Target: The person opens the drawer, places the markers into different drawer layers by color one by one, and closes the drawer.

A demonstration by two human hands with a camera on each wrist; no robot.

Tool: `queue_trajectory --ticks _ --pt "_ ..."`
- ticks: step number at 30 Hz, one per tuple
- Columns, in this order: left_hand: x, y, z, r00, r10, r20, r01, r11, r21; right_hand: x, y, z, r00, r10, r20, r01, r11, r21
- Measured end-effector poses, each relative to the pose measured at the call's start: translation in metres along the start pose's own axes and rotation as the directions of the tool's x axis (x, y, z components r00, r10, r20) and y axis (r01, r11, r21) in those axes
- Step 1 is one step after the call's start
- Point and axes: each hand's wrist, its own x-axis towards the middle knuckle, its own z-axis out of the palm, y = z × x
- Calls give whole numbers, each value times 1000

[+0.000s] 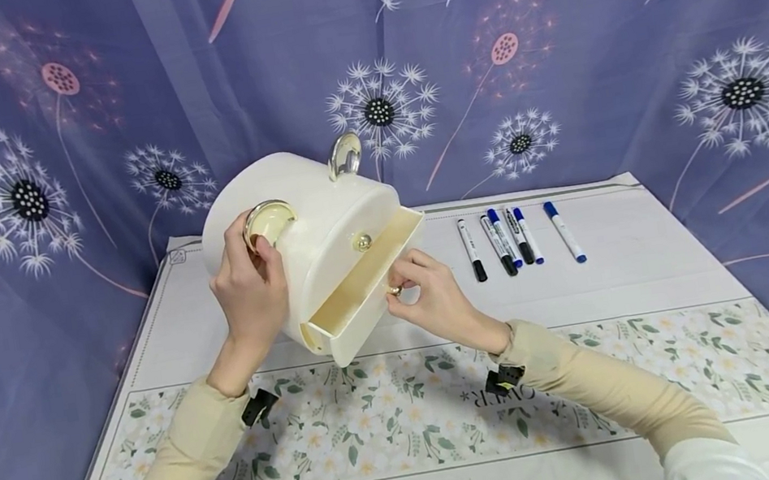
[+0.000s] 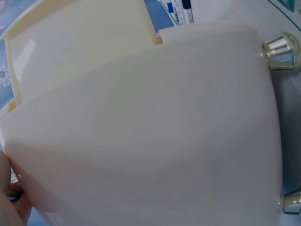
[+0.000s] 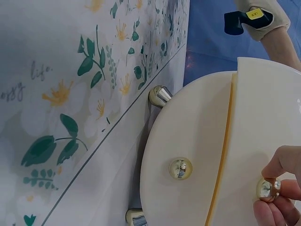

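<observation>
A white rounded drawer box (image 1: 306, 185) with gold ear-shaped trims stands tilted in the head view, one drawer (image 1: 357, 309) pulled out and hollow inside. My left hand (image 1: 247, 292) grips the near gold ear (image 1: 271, 221), its thumb on the inner side. At the drawer front, my right hand (image 1: 437, 298) pinches a small gold knob (image 3: 267, 189) between thumb and fingers. Above the drawer is another gold knob (image 1: 363, 241); the right wrist view also shows a lower knob (image 3: 181, 168). The box's smooth side (image 2: 164, 117) fills most of the left wrist view.
Several markers (image 1: 520, 237) with black and blue caps lie on the white table to the right of the box. Gold feet (image 3: 161, 96) stick out from the box's underside. A floral strip (image 1: 412, 433) crosses the tablecloth, and a purple dandelion curtain (image 1: 589, 14) hangs behind.
</observation>
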Motion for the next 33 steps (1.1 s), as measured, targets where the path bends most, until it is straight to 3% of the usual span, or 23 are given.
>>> queue_trajectory --ticks 33 --pt "0 1 -1 1000 5 -4 -5 1000 2 -10 -1 -10 1000 -19 -9 19 1000 -4"
